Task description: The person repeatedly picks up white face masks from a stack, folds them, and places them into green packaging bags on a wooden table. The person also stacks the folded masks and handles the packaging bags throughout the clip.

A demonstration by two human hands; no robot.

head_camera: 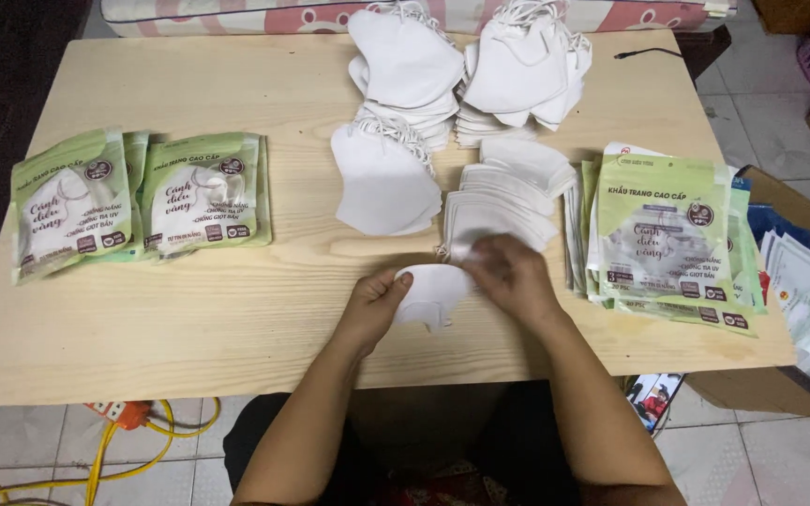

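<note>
Head view of a wooden tabletop (pixel 236 309) with both hands at its near edge, near the middle. The left hand (pixel 374 302) pinches the left end of a white mask (pixel 428 292) that lies flat on the wood; the right hand (pixel 510 274) is curled over the mask's right end, fingers closed on it. To handle this well, judging from the frame: keep the mask flat on the wood, hold each end lightly by the edge so the fabric does not crease, and keep its ear loops tucked under the body so they do not snag the neighbouring stack.

Just behind the hands a fanned stack of folded masks (pixel 503 201) leans toward the right; a lone heap of masks (pixel 382 183) lies left of it, and two taller mask piles (pixel 466 70) stand at the far edge. Filled green pouches (pixel 138 197) lie toward the left edge, a stack of pouches (pixel 667 239) at the right edge.

Hard to make out: the right end of the held mask is hidden under the right hand; its ear loops cannot be seen; how many masks are held cannot be told; whether the right-edge pouches are filled is unclear
</note>
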